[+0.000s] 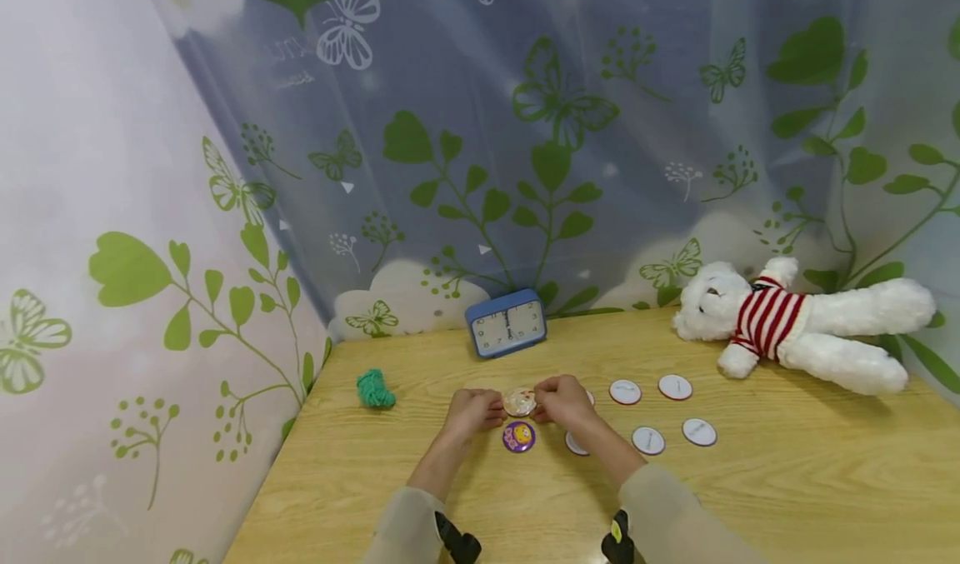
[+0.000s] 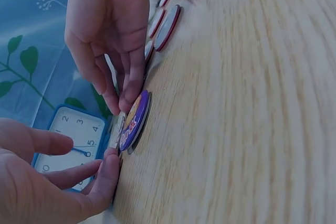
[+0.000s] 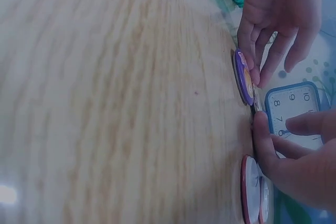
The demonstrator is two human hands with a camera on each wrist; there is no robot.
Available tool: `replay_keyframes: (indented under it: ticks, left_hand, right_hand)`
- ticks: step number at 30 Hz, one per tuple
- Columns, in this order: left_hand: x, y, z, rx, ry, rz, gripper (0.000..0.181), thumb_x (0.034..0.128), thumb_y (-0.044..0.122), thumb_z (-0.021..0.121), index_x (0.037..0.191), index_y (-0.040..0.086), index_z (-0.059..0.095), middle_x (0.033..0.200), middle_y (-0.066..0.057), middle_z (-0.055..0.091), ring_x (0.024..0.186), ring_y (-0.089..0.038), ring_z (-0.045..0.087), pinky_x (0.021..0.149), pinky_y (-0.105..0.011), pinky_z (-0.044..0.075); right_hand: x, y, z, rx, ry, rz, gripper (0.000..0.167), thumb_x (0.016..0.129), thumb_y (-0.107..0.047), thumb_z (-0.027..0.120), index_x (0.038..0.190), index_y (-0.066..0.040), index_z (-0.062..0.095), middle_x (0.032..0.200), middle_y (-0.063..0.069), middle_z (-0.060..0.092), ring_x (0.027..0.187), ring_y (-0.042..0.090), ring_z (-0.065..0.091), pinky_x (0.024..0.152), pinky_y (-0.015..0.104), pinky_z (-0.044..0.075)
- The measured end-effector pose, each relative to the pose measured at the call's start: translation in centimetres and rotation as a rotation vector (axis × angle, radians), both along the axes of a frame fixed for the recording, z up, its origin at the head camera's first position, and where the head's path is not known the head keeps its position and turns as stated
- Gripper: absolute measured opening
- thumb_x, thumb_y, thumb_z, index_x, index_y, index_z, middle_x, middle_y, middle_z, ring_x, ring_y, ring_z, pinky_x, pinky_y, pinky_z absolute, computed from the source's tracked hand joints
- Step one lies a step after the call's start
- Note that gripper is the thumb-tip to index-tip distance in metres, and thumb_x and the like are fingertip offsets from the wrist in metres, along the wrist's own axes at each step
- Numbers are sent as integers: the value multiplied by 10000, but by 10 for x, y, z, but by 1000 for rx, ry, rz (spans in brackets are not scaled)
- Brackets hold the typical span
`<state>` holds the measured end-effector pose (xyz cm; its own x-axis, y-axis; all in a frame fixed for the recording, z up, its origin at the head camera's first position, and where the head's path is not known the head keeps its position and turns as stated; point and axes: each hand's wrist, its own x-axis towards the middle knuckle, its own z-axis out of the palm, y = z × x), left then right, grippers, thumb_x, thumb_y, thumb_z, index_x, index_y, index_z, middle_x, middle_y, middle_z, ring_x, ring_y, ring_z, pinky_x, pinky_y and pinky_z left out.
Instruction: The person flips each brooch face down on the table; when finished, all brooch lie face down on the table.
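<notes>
A round badge with a pale picture [image 1: 519, 401] lies on the wooden table between both hands. My left hand [image 1: 474, 411] touches its left edge with the fingertips; in the left wrist view the thumb stands apart. On the opposite edge rest the fingertips of my right hand [image 1: 564, 401], its thumb also clear of the badge in the right wrist view. Just in front lies a purple badge [image 1: 518, 436] with a yellow figure, touched by neither hand as far as I can see. Fingers partly hide the pale badge.
Several white-faced round badges with red rims, such as this one [image 1: 648, 440], lie to the right in two rows, some partly behind the right arm. A blue clock [image 1: 508, 324] stands behind. Green yarn [image 1: 374, 389] lies left, a white teddy bear [image 1: 772, 318] right.
</notes>
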<state>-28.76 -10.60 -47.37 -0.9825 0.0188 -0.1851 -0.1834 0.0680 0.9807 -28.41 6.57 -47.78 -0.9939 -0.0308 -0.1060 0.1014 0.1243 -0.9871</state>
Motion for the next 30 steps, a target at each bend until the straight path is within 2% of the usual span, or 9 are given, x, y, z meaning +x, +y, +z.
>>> replay_keyframes:
  ticks: [9, 13, 20, 25, 30]
  left_hand:
    - [-2, 3, -5, -5, -8, 28, 245, 979, -49, 582, 1172, -187, 644, 956, -232, 723, 708, -108, 652, 716, -218, 634]
    - [-3, 5, -7, -4, 13, 41, 216, 978, -65, 591, 1158, -171, 645, 941, -198, 707, 703, -113, 645, 693, -215, 630]
    - [-3, 5, -9, 13, 39, 61, 188, 987, -59, 565, 1130, -167, 621, 932, -187, 687, 688, -124, 647, 678, -230, 635]
    - [-3, 5, -11, 13, 33, 79, 183, 1016, -31, 538, 1120, -153, 625, 915, -155, 672, 700, -127, 653, 699, -242, 639]
    - [-2, 5, -11, 30, 53, 76, 174, 1025, -3, 570, 1112, -135, 644, 903, -121, 650, 711, -132, 663, 720, -257, 643]
  right_hand:
    - [0, -1, 2, -77, -7, -15, 309, 943, 113, 486, 1207, 215, 610, 1017, 319, 684, 695, 167, 693, 725, 304, 655]
    - [0, -3, 3, -95, 4, -22, 303, 931, 122, 505, 1194, 203, 631, 980, 282, 694, 683, 155, 681, 735, 317, 654]
    - [3, -7, 4, -106, 20, -38, 275, 941, 137, 543, 1193, 187, 640, 1014, 264, 661, 723, 162, 679, 723, 286, 646]
    - [2, -8, 3, -76, 39, -48, 228, 949, 138, 569, 1156, 171, 659, 988, 243, 661, 738, 173, 689, 708, 297, 648]
    - [2, -9, 3, -53, 54, -58, 150, 940, 135, 605, 1075, 161, 666, 930, 203, 657, 724, 171, 682, 715, 329, 652]
